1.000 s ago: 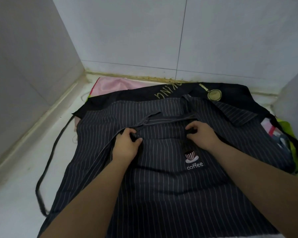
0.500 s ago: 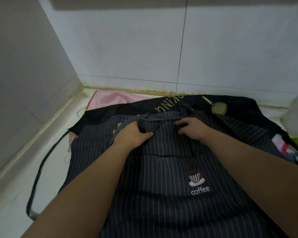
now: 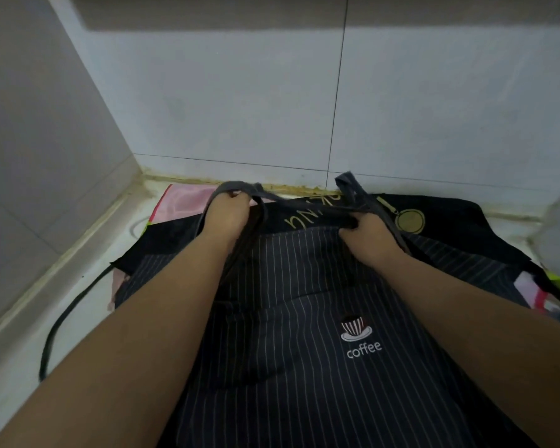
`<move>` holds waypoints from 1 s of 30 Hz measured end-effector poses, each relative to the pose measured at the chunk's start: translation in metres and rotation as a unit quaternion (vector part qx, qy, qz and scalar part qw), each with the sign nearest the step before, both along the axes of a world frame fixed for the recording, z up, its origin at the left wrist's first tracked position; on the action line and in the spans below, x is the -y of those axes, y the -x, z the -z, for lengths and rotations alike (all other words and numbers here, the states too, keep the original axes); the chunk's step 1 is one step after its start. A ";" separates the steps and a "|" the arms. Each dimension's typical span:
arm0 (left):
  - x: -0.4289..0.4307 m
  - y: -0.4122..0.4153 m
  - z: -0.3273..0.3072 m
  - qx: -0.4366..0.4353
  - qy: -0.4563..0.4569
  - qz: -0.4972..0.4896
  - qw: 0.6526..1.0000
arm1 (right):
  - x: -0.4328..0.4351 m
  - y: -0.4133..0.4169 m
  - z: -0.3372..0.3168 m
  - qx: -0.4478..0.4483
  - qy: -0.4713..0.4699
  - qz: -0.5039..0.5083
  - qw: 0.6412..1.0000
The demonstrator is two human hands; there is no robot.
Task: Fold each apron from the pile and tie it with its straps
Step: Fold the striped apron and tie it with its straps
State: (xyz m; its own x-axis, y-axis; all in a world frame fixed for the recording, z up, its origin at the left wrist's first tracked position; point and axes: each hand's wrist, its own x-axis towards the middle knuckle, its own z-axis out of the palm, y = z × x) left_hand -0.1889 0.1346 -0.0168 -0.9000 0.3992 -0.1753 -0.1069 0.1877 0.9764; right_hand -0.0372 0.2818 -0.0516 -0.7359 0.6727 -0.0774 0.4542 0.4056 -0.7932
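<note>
White tiled walls close in the work: the back wall (image 3: 240,108) runs across the upper frame and a side wall (image 3: 29,124) fills the left, meeting in a corner at centre left with a yellowed seam along the base. Open room remains only in a strip of white surface (image 3: 17,367) at lower left, where a dark strap (image 3: 65,315) trails loose.

The striped apron (image 3: 288,367) lies spread across the centre and lower frame, its coffee logo (image 3: 359,334) right of centre. Above its top edge, the left hand (image 3: 223,218) has its fingers curled round a loop of the grey strap (image 3: 304,206), lifted off the cloth. The right hand (image 3: 369,234), a little lower and to the right, grips the same band, and a strap end (image 3: 346,181) stands up above it; it may be one strap or two, the folds hide that.

Under the striped apron lies a black apron (image 3: 466,227) with gold lettering, and under that a pink cloth (image 3: 181,202) near the corner. Bright cloths (image 3: 543,302) bunch at the right edge.
</note>
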 end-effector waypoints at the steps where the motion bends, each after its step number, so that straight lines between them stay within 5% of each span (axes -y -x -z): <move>1: 0.000 0.003 -0.002 0.025 0.006 -0.002 1.000 | 0.001 -0.002 0.002 0.016 0.004 -0.012 1.000; 4: -0.002 0.007 -0.015 0.082 -0.074 -0.025 0.994 | 0.001 -0.004 0.004 0.061 0.017 -0.023 0.998; 9: -0.010 0.009 -0.024 -0.016 -0.135 -0.057 0.989 | -0.001 0.001 0.009 0.019 0.049 -0.009 0.999; 12: -0.004 0.016 -0.002 -0.045 0.101 0.015 0.994 | -0.004 0.001 0.015 -0.005 0.053 -0.026 0.998; 15: 0.012 0.009 0.023 -0.106 0.327 0.145 0.928 | -0.008 -0.002 0.015 0.048 0.162 -0.052 0.984; 17: 0.024 -0.002 0.030 -0.160 0.381 0.170 0.894 | -0.007 -0.005 0.006 0.126 0.174 -0.087 0.973; 19: 0.032 -0.008 0.032 -0.182 0.395 0.166 0.885 | -0.006 -0.008 -0.001 0.208 0.078 -0.128 0.967; 23: 0.041 -0.015 0.036 -0.125 0.479 0.205 0.844 | 0.003 -0.010 0.003 0.282 -0.071 -0.176 0.940; 26: 0.041 -0.012 0.040 -0.145 0.422 0.164 0.880 | 0.006 -0.009 0.014 0.252 -0.111 -0.139 0.951; 30: 0.036 -0.007 0.038 -0.176 0.192 0.009 0.965 | 0.003 -0.012 0.017 0.053 -0.170 0.016 0.984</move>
State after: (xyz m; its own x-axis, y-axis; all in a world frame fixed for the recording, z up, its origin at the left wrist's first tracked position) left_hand -0.1814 0.0985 -0.0547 -0.9244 0.3815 0.0026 0.2261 0.5423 0.8092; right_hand -0.0249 0.2783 -0.0686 -0.7135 0.6958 0.0819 0.5438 0.6237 -0.5615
